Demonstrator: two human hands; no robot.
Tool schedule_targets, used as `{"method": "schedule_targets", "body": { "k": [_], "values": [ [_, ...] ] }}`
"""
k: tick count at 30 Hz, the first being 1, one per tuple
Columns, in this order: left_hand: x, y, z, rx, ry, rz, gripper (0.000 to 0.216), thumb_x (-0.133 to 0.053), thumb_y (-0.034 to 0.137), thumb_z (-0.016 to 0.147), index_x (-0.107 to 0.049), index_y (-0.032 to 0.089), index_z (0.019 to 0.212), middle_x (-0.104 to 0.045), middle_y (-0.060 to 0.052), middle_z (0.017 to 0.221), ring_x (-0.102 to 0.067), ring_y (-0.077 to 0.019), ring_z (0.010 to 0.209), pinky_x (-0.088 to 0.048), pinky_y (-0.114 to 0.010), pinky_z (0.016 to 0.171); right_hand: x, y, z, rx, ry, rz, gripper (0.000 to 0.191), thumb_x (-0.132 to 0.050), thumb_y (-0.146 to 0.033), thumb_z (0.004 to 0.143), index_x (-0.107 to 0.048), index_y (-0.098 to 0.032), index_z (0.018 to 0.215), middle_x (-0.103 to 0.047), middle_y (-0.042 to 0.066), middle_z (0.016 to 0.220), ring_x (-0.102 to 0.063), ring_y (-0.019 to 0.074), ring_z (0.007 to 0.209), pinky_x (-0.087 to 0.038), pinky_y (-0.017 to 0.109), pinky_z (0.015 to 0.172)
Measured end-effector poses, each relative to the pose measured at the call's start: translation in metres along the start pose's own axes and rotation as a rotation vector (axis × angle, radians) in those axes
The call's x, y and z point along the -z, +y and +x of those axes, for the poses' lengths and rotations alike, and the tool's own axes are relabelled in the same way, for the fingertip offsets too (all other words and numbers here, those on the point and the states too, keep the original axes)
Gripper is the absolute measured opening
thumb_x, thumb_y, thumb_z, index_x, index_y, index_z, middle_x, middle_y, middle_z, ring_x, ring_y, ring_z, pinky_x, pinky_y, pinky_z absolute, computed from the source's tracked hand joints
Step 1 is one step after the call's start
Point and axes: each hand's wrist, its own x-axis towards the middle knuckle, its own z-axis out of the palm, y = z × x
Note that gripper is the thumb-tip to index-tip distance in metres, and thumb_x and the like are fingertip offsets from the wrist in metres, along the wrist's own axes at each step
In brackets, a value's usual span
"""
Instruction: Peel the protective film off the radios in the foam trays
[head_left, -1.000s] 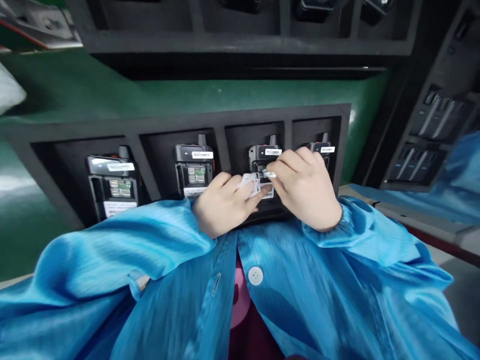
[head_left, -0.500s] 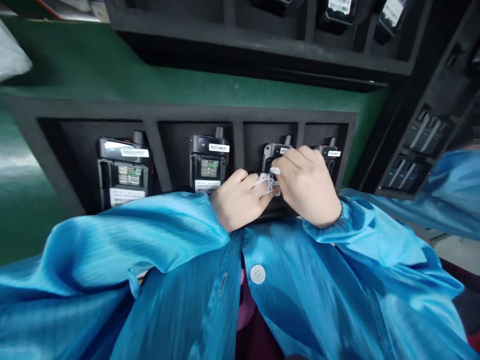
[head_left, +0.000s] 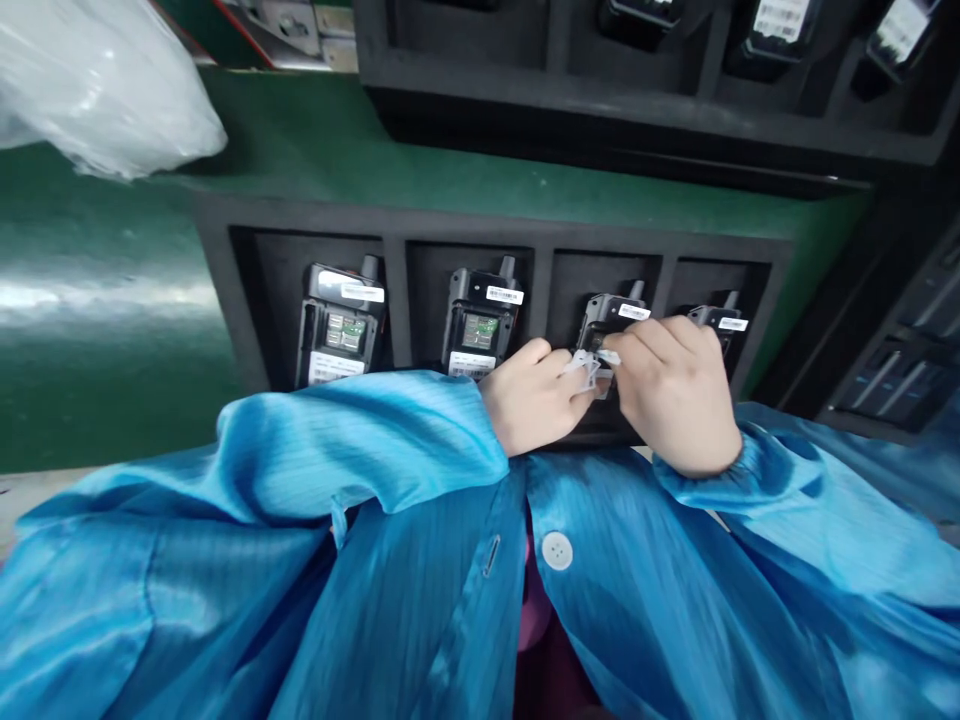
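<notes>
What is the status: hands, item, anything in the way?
Left hand and right hand both pinching small white flimsy tab. Tab at third black handheld device from left, in black foam tray. Nothing blocking.

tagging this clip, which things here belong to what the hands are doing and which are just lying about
In use: left hand, right hand, both pinching the white piece, at the third handset from left in the foam tray.
Lying about: first handset, second handset, fourth handset, plastic bag, upper tray.

Four black handsets (head_left: 341,325) fill the four compartments of one foam tray (head_left: 217,270); two hands, left hand (head_left: 532,405) and right hand (head_left: 679,400); one white tab (head_left: 589,365); one plastic bag (head_left: 105,90)
</notes>
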Motion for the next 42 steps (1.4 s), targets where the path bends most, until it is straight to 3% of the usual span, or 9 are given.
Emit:
{"method": "schedule_targets", "body": {
  "k": [7, 15, 21, 27, 30, 37, 42],
  "values": [
    [0.004, -0.001, 0.002, -0.005, -0.015, 0.04, 0.028, -0.045, 0.023, 0.1, -0.071, 0.017, 0.093, -0.068, -0.004, 0.083, -0.056, -0.0175, 0.079, -0.025, -0.037, 0.067, -0.005, -0.002, -0.005, -0.055, -0.029, 0.032, 0.015, -0.049, -0.017, 0.093, -0.064, -0.018, 0.096, -0.061, 0.004, 0.085, -0.044, 0.0213, 0.082, -0.031, 0.036, 0.073],
    [0.005, -0.003, 0.0, -0.025, -0.02, 0.041, 0.023, -0.049, 0.023, 0.098, -0.071, 0.019, 0.104, -0.067, -0.004, 0.082, -0.057, -0.0183, 0.077, -0.029, -0.037, 0.066, -0.001, 0.005, -0.013, -0.105, -0.01, 0.159, 0.018, -0.047, -0.016, 0.094, -0.064, -0.018, 0.099, -0.064, 0.005, 0.089, -0.048, 0.0208, 0.084, -0.035, 0.037, 0.074],
    [0.007, -0.005, -0.001, -0.066, -0.03, 0.01, 0.028, -0.055, 0.019, 0.095, -0.066, 0.021, 0.121, -0.066, -0.004, 0.08, -0.058, -0.0183, 0.077, -0.031, -0.035, 0.066, 0.014, 0.022, -0.035, -0.341, 0.241, 0.453, 0.006, -0.058, -0.017, 0.09, -0.06, -0.022, 0.094, -0.066, 0.003, 0.089, -0.059, 0.0184, 0.086, -0.043, 0.036, 0.08],
    [0.011, -0.009, 0.0, -0.121, -0.077, 0.094, 0.032, -0.059, 0.026, 0.093, -0.065, 0.024, 0.125, -0.064, -0.002, 0.078, -0.059, -0.0184, 0.078, -0.033, -0.034, 0.066, 0.004, 0.026, -0.049, -0.543, 0.315, 0.679, 0.008, -0.063, -0.019, 0.086, -0.057, -0.022, 0.091, -0.063, 0.003, 0.088, -0.059, 0.0187, 0.085, -0.046, 0.036, 0.078],
    [0.013, -0.011, 0.001, -0.143, -0.081, 0.105, 0.037, -0.06, 0.033, 0.093, -0.062, 0.022, 0.129, -0.064, -0.003, 0.079, -0.059, -0.0186, 0.079, -0.032, -0.034, 0.067, -0.001, 0.026, -0.049, -0.632, 0.429, 0.786, 0.011, -0.063, -0.02, 0.085, -0.053, -0.023, 0.088, -0.06, 0.002, 0.088, -0.059, 0.0187, 0.086, -0.046, 0.037, 0.08],
    [0.018, -0.012, 0.004, -0.174, -0.089, 0.132, 0.041, -0.065, 0.035, 0.09, -0.063, 0.019, 0.127, -0.061, -0.001, 0.071, -0.059, -0.0183, 0.077, -0.032, -0.033, 0.066, -0.018, 0.028, -0.043, -0.667, 0.616, 0.973, 0.016, -0.058, -0.018, 0.087, -0.044, -0.026, 0.09, -0.059, 0.004, 0.092, -0.06, 0.019, 0.087, -0.05, 0.039, 0.079],
    [0.02, -0.011, 0.007, -0.17, -0.123, 0.151, 0.045, -0.068, 0.038, 0.088, -0.063, 0.018, 0.127, -0.057, 0.001, 0.065, -0.057, -0.0163, 0.068, -0.03, -0.032, 0.062, -0.035, 0.034, -0.041, -0.608, 0.747, 1.015, 0.02, -0.062, -0.018, 0.083, -0.048, -0.026, 0.095, -0.061, 0.001, 0.09, -0.061, 0.0182, 0.084, -0.05, 0.036, 0.071]
  ]
}}
